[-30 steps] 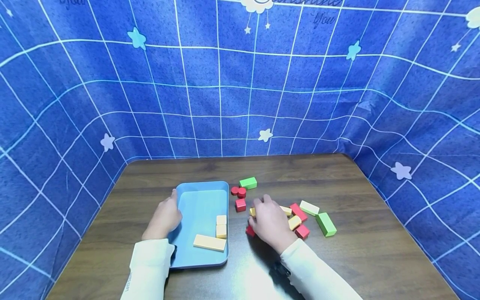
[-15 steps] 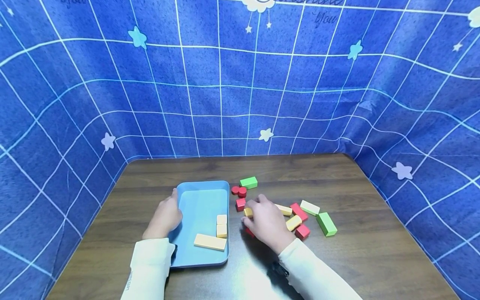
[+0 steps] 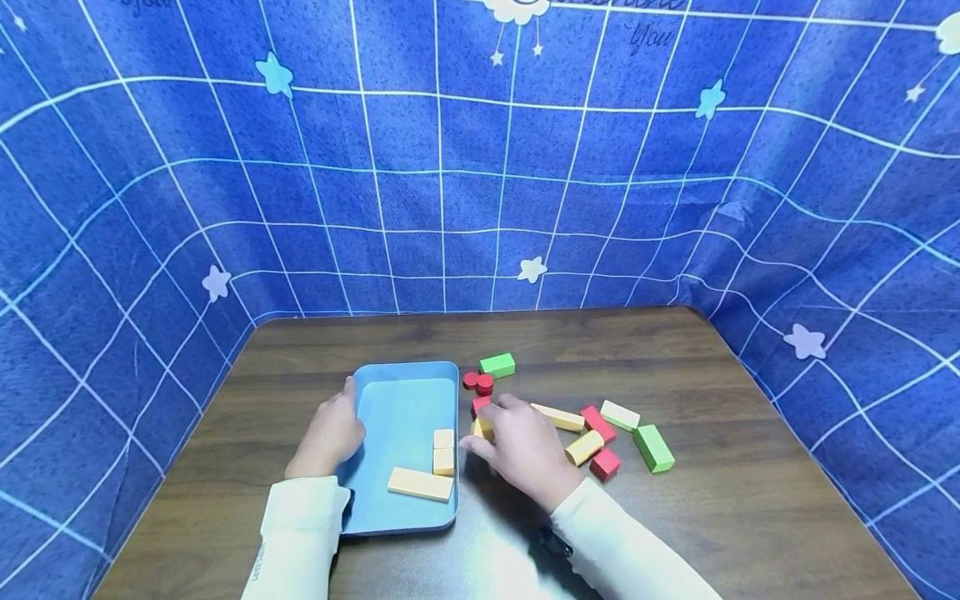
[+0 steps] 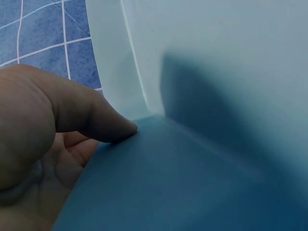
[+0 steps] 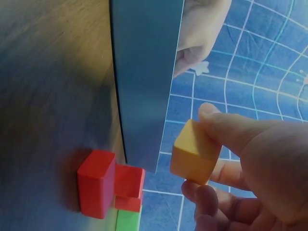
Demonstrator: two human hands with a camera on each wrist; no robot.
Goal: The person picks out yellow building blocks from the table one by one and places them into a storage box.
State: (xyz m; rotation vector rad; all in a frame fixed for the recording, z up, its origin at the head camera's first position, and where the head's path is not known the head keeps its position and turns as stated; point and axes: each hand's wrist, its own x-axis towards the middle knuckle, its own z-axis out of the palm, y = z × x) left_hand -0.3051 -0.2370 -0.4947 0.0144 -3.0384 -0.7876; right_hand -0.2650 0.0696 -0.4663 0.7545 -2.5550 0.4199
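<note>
My left hand (image 3: pixel 328 435) grips the left wall of the blue tray (image 3: pixel 405 372), thumb on the inside and fingers outside it, as the left wrist view shows. Inside the tray, a long pale wooden block (image 3: pixel 421 484) and two small pale blocks (image 3: pixel 443 461) lie along the right side. Just right of the tray, my right hand (image 3: pixel 528 450) pinches a yellow block (image 5: pixel 195 151) between thumb and fingertips, raised off the table. A red block (image 5: pixel 96 183) stands on the table near it, partly hidden by the hand in the head view.
Behind the right hand lie two small red round pieces (image 3: pixel 484 384) and a green block (image 3: pixel 497 365). To its right are a long pale block (image 3: pixel 561 418), a yellow cylinder (image 3: pixel 584 447), red blocks (image 3: pixel 605 464), a white-and-green block (image 3: pixel 620 415) and another green block (image 3: pixel 653 448).
My right hand has moved left towards the tray with the yellow block, uncovering more of the long pale block and yellow cylinder. The left hand and tray have stayed put.
</note>
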